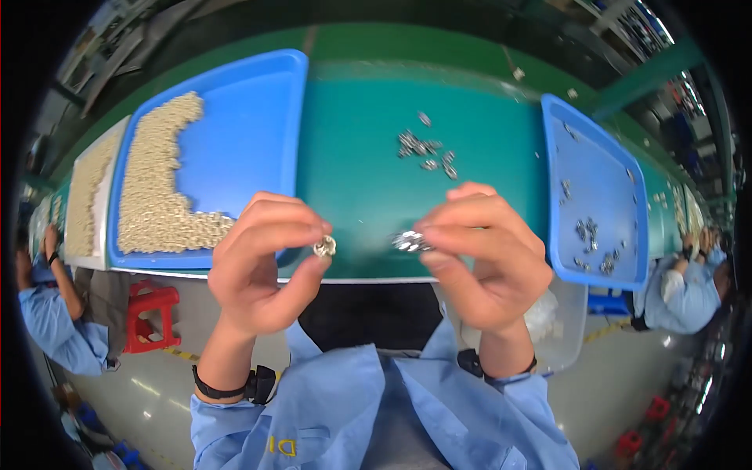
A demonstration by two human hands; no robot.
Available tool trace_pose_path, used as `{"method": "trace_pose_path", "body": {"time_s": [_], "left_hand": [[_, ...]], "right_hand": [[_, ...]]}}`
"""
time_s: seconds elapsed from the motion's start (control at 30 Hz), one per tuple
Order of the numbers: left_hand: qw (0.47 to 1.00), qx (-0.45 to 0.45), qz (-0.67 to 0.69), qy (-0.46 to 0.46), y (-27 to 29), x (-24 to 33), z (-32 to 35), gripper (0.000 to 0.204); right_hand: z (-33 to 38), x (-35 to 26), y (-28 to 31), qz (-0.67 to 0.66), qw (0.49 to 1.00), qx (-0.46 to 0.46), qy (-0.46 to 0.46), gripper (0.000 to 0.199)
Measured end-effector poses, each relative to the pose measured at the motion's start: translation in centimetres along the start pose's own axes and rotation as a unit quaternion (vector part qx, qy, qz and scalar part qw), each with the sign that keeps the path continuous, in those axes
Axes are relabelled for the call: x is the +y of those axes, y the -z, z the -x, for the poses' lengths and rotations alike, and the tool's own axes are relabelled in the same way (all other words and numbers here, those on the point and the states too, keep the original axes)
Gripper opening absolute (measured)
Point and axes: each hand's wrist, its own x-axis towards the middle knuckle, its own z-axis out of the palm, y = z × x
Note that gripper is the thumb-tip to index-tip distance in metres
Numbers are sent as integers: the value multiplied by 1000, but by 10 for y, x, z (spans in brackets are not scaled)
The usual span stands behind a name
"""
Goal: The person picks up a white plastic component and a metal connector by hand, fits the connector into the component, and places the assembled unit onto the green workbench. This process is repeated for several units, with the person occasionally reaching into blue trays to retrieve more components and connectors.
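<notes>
Between the thumb and forefinger of my left hand (pixel 270 262) is a small cream part (pixel 324 247), held over the near edge of the green table. My right hand (pixel 486 258) pinches a small shiny metal part (pixel 409 241) a short way to the right of it. The two parts are apart. Beyond my hands, a loose cluster of similar dark, shiny metal parts (pixel 419 146) lies on the table. To the left, a blue tray (pixel 243 133) bears a heap of cream parts (pixel 160 188), partly hidden by my left hand.
At the right stands another blue tray (pixel 556 184) with scattered metal parts. A further white tray (pixel 98 227) of cream parts sits at the far left. Other people work on both sides. A red stool (pixel 153 313) and a clear plastic bin (pixel 568 337) are below the table edge.
</notes>
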Motion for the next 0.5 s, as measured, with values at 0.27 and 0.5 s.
{"method": "trace_pose_path", "body": {"time_s": [0.27,0.5], "left_hand": [[996,-11,88,5,-32,15,17,30],[991,-25,123,36,-39,22,24,30]], "right_hand": [[7,-24,6,73,995,-45,45,21],[7,-28,13,104,992,-51,53,22]]}}
